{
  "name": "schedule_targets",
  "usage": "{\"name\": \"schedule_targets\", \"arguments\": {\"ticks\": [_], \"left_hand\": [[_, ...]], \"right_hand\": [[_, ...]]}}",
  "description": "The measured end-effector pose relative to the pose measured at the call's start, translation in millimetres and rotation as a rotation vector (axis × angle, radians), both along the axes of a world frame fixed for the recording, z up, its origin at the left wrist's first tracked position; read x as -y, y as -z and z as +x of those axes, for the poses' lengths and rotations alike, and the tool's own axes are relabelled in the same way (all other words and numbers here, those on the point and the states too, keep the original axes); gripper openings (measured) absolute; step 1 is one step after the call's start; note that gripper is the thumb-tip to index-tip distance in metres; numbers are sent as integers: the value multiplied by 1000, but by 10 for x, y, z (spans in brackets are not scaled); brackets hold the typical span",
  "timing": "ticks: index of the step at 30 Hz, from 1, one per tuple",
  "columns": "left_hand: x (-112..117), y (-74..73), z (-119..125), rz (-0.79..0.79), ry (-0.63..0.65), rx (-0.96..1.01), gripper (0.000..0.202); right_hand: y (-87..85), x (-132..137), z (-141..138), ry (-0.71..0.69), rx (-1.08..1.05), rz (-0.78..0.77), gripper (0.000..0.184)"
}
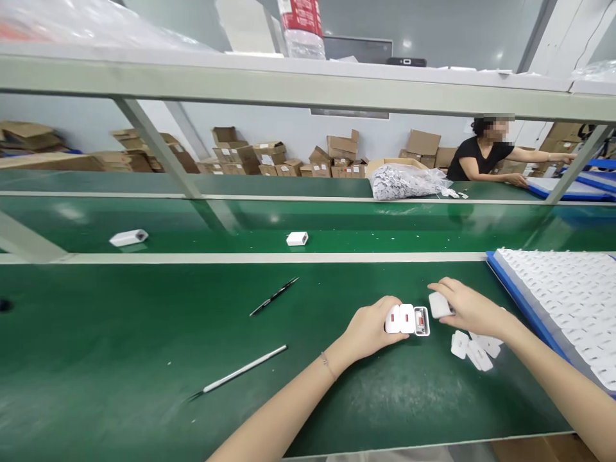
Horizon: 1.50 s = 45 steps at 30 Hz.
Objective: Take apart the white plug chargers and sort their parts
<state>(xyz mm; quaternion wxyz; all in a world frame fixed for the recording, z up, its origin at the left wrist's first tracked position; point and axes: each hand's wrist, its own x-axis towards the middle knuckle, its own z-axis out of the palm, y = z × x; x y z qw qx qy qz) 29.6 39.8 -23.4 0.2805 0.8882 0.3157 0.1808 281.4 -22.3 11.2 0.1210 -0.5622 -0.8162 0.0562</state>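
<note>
My left hand (pixel 368 327) is closed round a row of three white USB chargers (pixel 407 319) above the green table. Two have white faces with red ports; the one at the right end is uncovered, its inside parts showing. Just right of the row, my right hand (pixel 464 308) grips a white rounded-square charger piece (pixel 439 305) between thumb and fingers. Whether that piece is a full housing or only a cover I cannot tell. Below my right hand lie several loose white cover plates (pixel 461 344), partly hidden by my forearm.
A blue tray (pixel 510 282) of white pieces stands at right. A black thin tool (pixel 274 296) and a white pointed rod (pixel 245 369) lie left. Two white housings (pixel 129 237) (pixel 297 239) rest beyond the pale rail. Across sits a bulging plastic bag (pixel 404 181); a person (pixel 484 154) handles trays.
</note>
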Motion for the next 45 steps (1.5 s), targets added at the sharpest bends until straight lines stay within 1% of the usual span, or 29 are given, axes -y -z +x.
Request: {"name": "schedule_targets", "arguments": {"ticks": [3, 6, 8, 10, 11, 12, 13, 14, 15, 16, 17, 18, 21, 23, 24, 25, 27, 30, 32, 34, 35, 36, 38, 40, 41, 43, 45], "left_hand": [[13, 9, 53, 1, 6, -1, 35], [25, 24, 74, 16, -5, -9, 33], [26, 32, 63, 29, -8, -18, 35], [22, 29, 34, 43, 0, -28, 47], [19, 21, 17, 72, 3, -30, 56], [16, 8, 3, 121, 6, -32, 65], [14, -11, -5, 187, 8, -33, 71], [14, -36, -4, 264, 12, -34, 73], [17, -65, 9, 340, 24, -37, 71], [21, -96, 37, 402, 44, -42, 68], [28, -127, 77, 439, 68, -51, 65], [35, -156, 129, 458, 93, -64, 65], [55, -204, 315, 442, 138, -131, 76], [59, -198, 421, 416, 146, -180, 81], [57, -187, 459, 408, 148, -197, 80], [54, -174, 486, 404, 148, -207, 77], [48, -150, 506, 401, 139, -203, 70], [51, -131, 477, 391, 114, -167, 72], [60, -131, 442, 385, 100, -137, 74], [70, -134, 407, 375, 94, -111, 73], [73, -134, 393, 368, 95, -101, 72], [75, -131, 382, 358, 98, -90, 69], [76, -116, 372, 339, 108, -70, 62], [74, -88, 375, 324, 113, -46, 57], [71, -71, 380, 319, 111, -35, 55], [66, -37, 390, 312, 102, -13, 54], [61, -13, 399, 308, 97, 4, 52]], "right_hand": [[122, 199, -182, -30, -45, -8, 63], [275, 254, -304, -16, -105, 21, 62], [289, 268, -291, -2, -153, 6, 67], [201, 298, -199, -17, -191, -36, 75], [130, 322, -131, -19, -212, -29, 73], [52, 353, -56, -5, -237, 6, 62], [-25, 388, 18, 38, -265, 64, 44], [-90, 428, 83, 105, -289, 130, 24], [-137, 471, 133, 174, -298, 181, 21], [-161, 514, 165, 220, -281, 195, 30], [-160, 557, 177, 230, -236, 173, 35], [-137, 597, 172, 210, -174, 134, 34], [26, 685, 102, 90, 28, 68, 16], [150, 709, 50, 76, 100, 74, 26], [202, 711, 29, 82, 120, 70, 25], [243, 708, 13, 89, 134, 62, 21], [290, 696, -5, 96, 143, 59, 15], [278, 686, 8, 102, 71, 78, 23], [220, 688, 32, 123, -70, 64, 28], [143, 681, 39, 141, -243, 55, 21], [110, 669, 26, 142, -316, 91, 16], [87, 648, -3, 137, -369, 170, 13], [87, 588, -111, 92, -384, 413, 10], [151, 515, -263, -2, -250, 660, 13], [199, 481, -341, -59, -142, 747, 16], [302, 433, -468, -144, 80, 852, 20], [386, 417, -533, -161, 209, 888, 21]]}}
